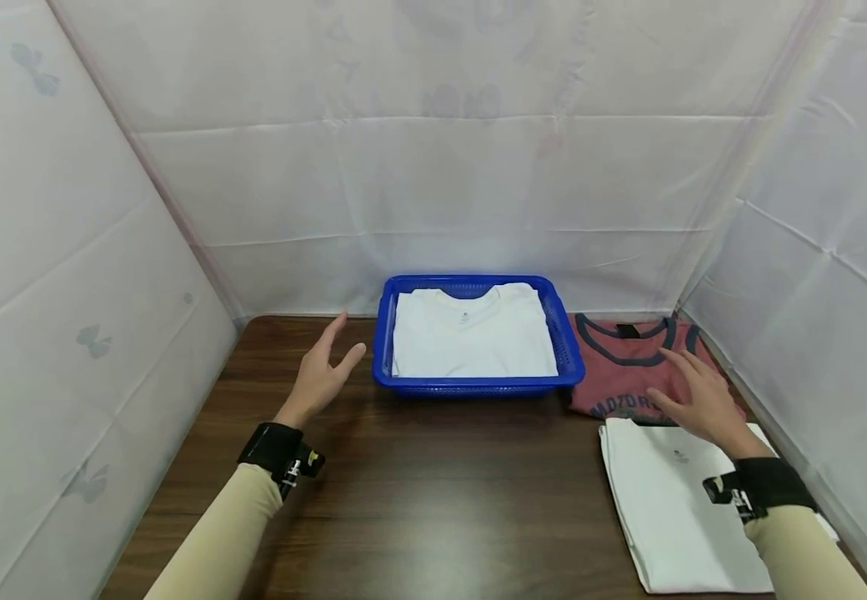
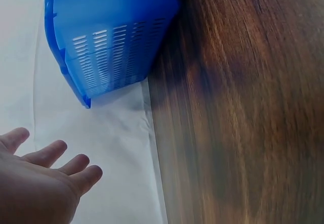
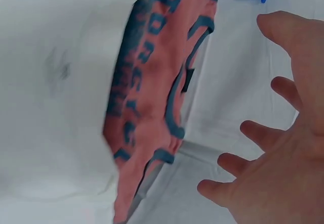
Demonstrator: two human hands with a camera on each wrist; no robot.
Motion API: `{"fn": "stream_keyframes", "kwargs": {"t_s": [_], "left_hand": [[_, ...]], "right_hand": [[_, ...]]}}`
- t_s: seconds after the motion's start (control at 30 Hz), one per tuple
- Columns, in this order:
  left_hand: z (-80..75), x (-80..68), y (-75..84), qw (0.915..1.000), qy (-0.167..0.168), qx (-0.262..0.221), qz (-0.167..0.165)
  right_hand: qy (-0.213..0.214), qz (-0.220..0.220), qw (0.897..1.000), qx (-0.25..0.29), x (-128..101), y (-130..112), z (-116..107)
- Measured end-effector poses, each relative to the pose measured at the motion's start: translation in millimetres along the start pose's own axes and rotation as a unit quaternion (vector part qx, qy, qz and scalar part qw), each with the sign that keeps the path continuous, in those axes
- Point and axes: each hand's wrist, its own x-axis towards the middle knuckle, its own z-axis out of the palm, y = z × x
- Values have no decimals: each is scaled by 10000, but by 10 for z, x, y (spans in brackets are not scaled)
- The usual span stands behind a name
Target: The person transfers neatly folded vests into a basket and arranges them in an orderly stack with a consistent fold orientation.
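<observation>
Both hands are up over the desk (image 1: 418,483) and holding nothing. The left hand (image 1: 323,372) hovers just left of the blue basket (image 1: 383,333), fingers (image 2: 76,164) straight and relaxed, palm turned toward the basket's side wall. The right hand (image 1: 698,402) hangs to the right of the basket, fingers (image 3: 263,133) spread wide, above the red shirt (image 1: 621,367) and the near edge of the folded white shirt (image 1: 666,508) that lies in front of it. As I read it, whichever shirt gets picked up wants flat hands under both folded edges so the fold keeps its shape. Inside the basket: one folded white T-shirt (image 1: 471,333), collar toward the back wall, lying flat and filling most of the floor.
</observation>
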Motion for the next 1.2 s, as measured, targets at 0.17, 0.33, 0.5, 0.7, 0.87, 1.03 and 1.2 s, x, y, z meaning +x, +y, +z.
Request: {"fn": "stream_keyframes", "kwargs": {"t_s": [0.17, 0.33, 0.5, 0.7, 0.87, 1.03, 1.2], "left_hand": [[6, -35, -29, 10000, 35, 71, -33], [6, -90, -69, 9999, 46, 91, -119], [-10, -120, -96, 9998, 91, 67, -142], [-4, -149, -86, 9996, 115, 135, -210], [19, -148, -89, 9996, 153, 114, -214], [33, -159, -108, 9997, 123, 118, -197], [46, -169, -111, 9997, 112, 95, -219]], "right_hand": [[-140, 236, 9996, -82, -218, 206, -41], [-23, 4, 9997, -247, -422, 414, -62], [-186, 89, 9995, -258, -578, 543, -103], [-790, 533, 9945, -438, -636, 628, -180], [-1396, 845, 9847, -613, -680, 701, -202], [-1730, 944, 9779, -695, -734, 757, -181], [-1788, 1115, 9754, -655, -754, 802, -145]]}}
